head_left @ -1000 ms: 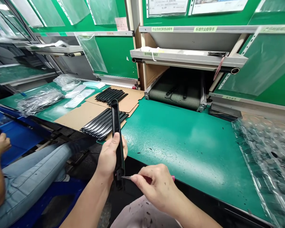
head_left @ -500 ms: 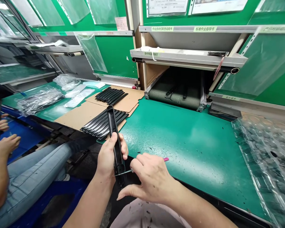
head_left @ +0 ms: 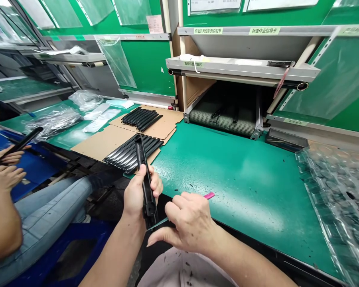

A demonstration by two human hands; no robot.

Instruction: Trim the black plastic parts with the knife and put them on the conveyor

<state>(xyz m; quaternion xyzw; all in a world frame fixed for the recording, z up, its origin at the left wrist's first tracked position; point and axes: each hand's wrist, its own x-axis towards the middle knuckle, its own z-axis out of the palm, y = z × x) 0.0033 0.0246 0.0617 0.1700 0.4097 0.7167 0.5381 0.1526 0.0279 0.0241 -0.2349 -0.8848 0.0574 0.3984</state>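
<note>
My left hand is closed around a long black plastic strip, held nearly upright over the near edge of the green bench mat. My right hand pinches a thin blade tool with a pink handle; its metal tip touches the strip's lower end. Behind the strip lies a row of several similar black strips on brown cardboard, and a second row sits farther back.
A co-worker sits at my left in jeans, their hands holding another black strip. Clear plastic trays fill the right side. A ribbed conveyor opens at the back under a grey shelf. Bagged parts lie far left.
My right hand rose from below the strip's end to beside it, turning so the pink handle points up and right. The strip tilted slightly lower. The co-worker raised a black strip.
</note>
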